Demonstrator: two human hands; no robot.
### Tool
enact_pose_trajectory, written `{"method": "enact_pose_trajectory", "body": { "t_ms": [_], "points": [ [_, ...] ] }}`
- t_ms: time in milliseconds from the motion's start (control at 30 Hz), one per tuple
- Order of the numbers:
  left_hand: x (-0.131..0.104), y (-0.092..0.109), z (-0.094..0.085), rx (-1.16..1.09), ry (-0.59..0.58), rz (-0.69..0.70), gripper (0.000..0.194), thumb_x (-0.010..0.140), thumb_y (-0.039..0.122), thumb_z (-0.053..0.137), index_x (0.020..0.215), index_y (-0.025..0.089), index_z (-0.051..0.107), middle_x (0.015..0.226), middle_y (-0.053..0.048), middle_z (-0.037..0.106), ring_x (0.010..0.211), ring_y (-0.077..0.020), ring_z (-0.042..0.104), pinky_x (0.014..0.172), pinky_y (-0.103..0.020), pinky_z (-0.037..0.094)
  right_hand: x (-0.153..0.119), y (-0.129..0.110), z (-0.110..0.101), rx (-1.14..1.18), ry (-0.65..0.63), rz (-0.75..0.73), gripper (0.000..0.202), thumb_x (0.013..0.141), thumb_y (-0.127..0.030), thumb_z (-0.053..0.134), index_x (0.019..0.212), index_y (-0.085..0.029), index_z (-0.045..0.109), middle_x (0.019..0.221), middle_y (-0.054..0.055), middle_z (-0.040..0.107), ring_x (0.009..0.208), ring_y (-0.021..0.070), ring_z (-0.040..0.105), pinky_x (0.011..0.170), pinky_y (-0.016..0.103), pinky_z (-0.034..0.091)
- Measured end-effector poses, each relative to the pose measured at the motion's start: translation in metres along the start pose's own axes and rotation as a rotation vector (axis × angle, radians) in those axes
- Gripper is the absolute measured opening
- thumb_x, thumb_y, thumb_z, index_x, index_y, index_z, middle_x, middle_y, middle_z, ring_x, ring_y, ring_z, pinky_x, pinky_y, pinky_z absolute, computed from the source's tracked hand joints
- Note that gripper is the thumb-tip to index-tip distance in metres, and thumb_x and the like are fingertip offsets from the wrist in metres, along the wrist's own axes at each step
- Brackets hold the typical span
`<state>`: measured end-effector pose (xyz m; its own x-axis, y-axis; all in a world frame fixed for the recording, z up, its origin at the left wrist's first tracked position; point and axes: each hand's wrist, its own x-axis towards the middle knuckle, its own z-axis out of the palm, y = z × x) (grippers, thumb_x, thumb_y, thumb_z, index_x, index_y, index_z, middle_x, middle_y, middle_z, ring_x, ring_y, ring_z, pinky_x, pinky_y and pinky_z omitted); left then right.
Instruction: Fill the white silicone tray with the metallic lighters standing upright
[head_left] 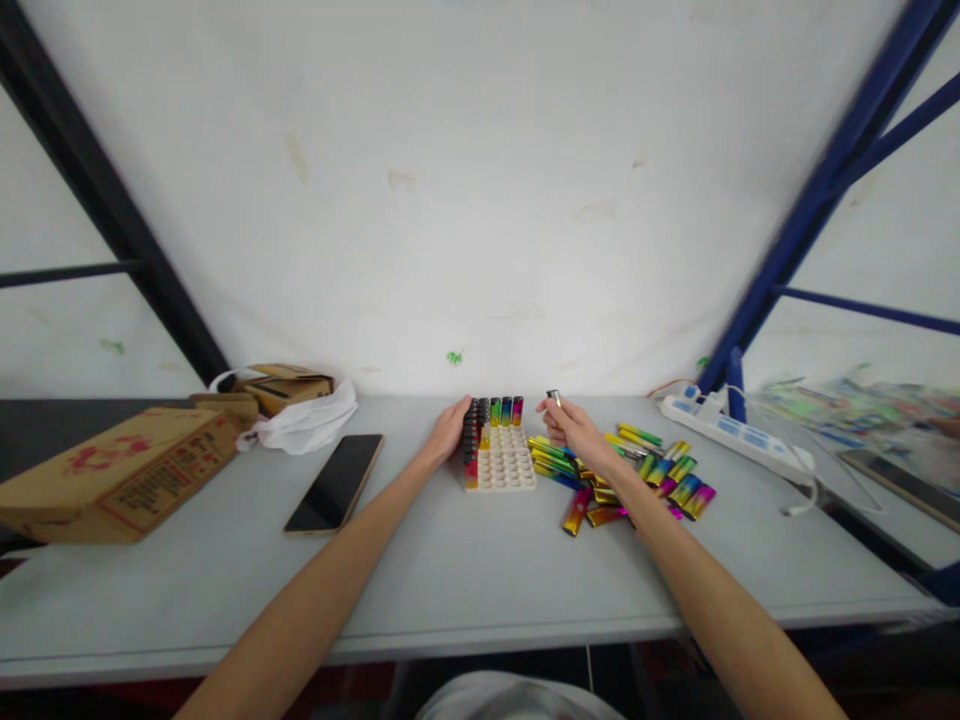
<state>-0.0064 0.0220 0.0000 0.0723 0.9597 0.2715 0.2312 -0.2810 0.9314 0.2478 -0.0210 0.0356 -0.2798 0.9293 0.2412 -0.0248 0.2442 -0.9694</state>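
A white tray (508, 470) with rows of round holes stands in the middle of the table. Upright lighters (470, 445) with black tops fill its left side, and several colourful ones (506, 411) line its back edge. My left hand (448, 432) grips the tray's left side, its fingertips partly hidden behind the lighters. Just right of the tray's back corner, my right hand (574, 428) is closed around a single lighter (553, 397), its metal top pointing up. Beneath my right wrist lies a loose heap of shiny rainbow-coloured lighters (660, 480).
Left of my arm lie a dark phone (334, 484), a white plastic bag (304, 422) and cardboard boxes (127, 470). A white power strip (739, 437) with cables lies at the right. Behind the table (480, 590) is a white wall, with a blue metal frame (802, 220) at right.
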Motion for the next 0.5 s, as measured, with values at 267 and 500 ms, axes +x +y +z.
{"method": "enact_pose_trajectory", "body": {
  "t_ms": [267, 500],
  "points": [
    [0.002, -0.003, 0.000, 0.011, 0.004, 0.009, 0.061, 0.087, 0.069, 0.040, 0.087, 0.015, 0.068, 0.099, -0.008, 0.075, 0.098, -0.0259, 0.062, 0.097, -0.036, 0.044, -0.001, 0.015, 0.028, -0.349, 0.202, 0.048, 0.057, 0.086, -0.072, 0.044, 0.059, -0.023, 0.038, 0.049, -0.006, 0.032, 0.047, 0.0105, 0.031, 0.045, 0.025, 0.025],
    [0.003, -0.004, 0.000, 0.004, 0.001, 0.008, 0.061, 0.087, 0.069, 0.040, 0.087, 0.015, 0.069, 0.099, -0.008, 0.075, 0.096, -0.0260, 0.063, 0.096, -0.037, 0.044, -0.005, 0.019, 0.039, -0.577, 0.335, -0.064, 0.052, 0.085, -0.059, 0.047, 0.050, -0.022, 0.034, 0.050, -0.004, 0.029, 0.053, 0.0116, 0.031, 0.052, 0.027, 0.021]
  ]
}}
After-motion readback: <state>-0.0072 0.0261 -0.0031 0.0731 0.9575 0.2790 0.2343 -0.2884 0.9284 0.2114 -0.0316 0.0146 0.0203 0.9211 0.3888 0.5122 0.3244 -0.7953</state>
